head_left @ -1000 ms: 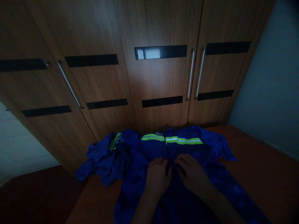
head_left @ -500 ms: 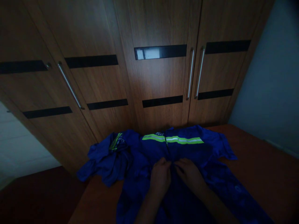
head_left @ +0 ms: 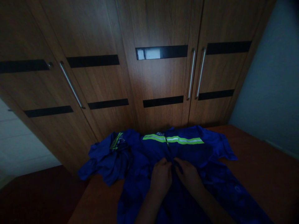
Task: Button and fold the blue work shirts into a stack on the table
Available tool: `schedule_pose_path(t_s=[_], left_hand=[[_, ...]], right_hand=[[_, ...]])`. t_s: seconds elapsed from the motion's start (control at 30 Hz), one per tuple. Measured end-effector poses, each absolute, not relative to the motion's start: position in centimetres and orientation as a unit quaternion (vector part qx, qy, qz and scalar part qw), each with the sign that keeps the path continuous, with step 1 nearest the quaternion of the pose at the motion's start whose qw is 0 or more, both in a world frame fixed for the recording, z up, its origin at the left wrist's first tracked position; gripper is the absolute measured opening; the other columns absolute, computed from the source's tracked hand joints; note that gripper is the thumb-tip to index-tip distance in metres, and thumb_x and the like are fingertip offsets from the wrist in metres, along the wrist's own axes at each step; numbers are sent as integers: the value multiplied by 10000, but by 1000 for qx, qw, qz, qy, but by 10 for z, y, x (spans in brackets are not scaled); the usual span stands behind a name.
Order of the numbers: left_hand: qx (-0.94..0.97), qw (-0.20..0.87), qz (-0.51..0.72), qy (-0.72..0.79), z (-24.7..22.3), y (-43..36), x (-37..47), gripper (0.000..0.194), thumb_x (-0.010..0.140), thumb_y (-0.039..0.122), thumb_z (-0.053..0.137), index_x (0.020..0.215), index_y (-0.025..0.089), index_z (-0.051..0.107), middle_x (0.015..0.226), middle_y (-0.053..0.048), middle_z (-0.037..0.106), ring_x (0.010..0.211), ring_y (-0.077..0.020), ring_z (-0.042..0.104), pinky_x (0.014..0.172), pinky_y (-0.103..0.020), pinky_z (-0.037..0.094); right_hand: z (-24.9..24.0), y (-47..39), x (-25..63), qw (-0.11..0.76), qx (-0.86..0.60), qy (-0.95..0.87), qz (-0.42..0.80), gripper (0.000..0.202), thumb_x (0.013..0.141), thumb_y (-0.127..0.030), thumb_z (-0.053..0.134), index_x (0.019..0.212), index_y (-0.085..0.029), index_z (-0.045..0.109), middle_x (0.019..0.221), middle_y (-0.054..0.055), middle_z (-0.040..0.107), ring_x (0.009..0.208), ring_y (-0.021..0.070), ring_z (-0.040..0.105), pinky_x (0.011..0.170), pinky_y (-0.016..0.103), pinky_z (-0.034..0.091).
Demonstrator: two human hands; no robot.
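Observation:
A blue work coverall point(head_left: 191, 155) with a yellow-green and silver reflective band across the chest lies spread out, front up, with a dark front opening down its middle. My left hand point(head_left: 161, 175) is closed on the cloth at the left edge of that opening. Close beside it, my right hand point(head_left: 188, 174) pinches the right edge, thumb and fingers together. The fingertips of both nearly meet; whatever small fastener may lie between them is too dark to make out. The lower part of the garment is partly covered by my forearms.
More crumpled blue cloth point(head_left: 109, 161) with a reflective strip and white lettering lies at the left. Underneath is a reddish-brown surface point(head_left: 252, 161). A wooden wardrobe point(head_left: 161, 77) with black strips and metal handles stands right behind; a pale wall point(head_left: 268, 93) is at the right.
Both hands stay at the front opening with only slight finger shifts; the right fingers have drawn a little closer together. The coverall lies as before.

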State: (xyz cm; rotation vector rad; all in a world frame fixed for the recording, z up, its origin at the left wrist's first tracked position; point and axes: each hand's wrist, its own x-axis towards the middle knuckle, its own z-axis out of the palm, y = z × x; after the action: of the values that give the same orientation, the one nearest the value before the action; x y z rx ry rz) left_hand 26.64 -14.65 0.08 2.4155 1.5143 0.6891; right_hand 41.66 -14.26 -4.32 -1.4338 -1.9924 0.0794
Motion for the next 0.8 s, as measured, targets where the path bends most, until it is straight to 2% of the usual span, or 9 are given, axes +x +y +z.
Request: schedule_pose_path(t_s=[0.07,0.3,0.47,0.6,0.8], left_hand=[[820,100,225,517,1,-147,266,268,842,62,388,786,195,614,799,-29,568,764,-151,564,706,-248,407],[822,103,207,521,0,-147,264,278,843,60,384,783,184,626,802,-36,577,757,-149,569,698,-248,403],[826,103,189,521,0,-145,263,264,837,72,405,819,187,642,809,-34,583,771,-154,568,722,-256,405],[826,91,182,526,-3,-144,263,268,845,84,402,837,190,648,822,-38,586,775,-161,571,724,-265,409],[824,98,191,525,-5,-144,264,275,860,101,391,828,193,649,815,-37,587,755,-157,576,697,-257,411]], right_hand=[[-42,-143,417,328,-537,-777,36,336,868,-126,454,1147,-194,629,1000,76,712,889,204,661,828,343,517],[-42,-142,420,323,-522,-789,35,292,859,-127,474,1060,-206,671,985,67,718,885,198,663,840,344,516],[-45,-142,419,314,-517,-796,2,341,854,-121,485,1158,-185,626,994,78,713,873,205,663,818,350,527],[-44,-143,420,300,-502,-811,-16,293,848,-120,499,1081,-197,660,994,74,715,884,215,662,854,372,512],[-45,-141,420,317,-508,-801,-5,282,854,-128,466,1041,-190,668,950,75,723,840,214,668,814,371,520]])
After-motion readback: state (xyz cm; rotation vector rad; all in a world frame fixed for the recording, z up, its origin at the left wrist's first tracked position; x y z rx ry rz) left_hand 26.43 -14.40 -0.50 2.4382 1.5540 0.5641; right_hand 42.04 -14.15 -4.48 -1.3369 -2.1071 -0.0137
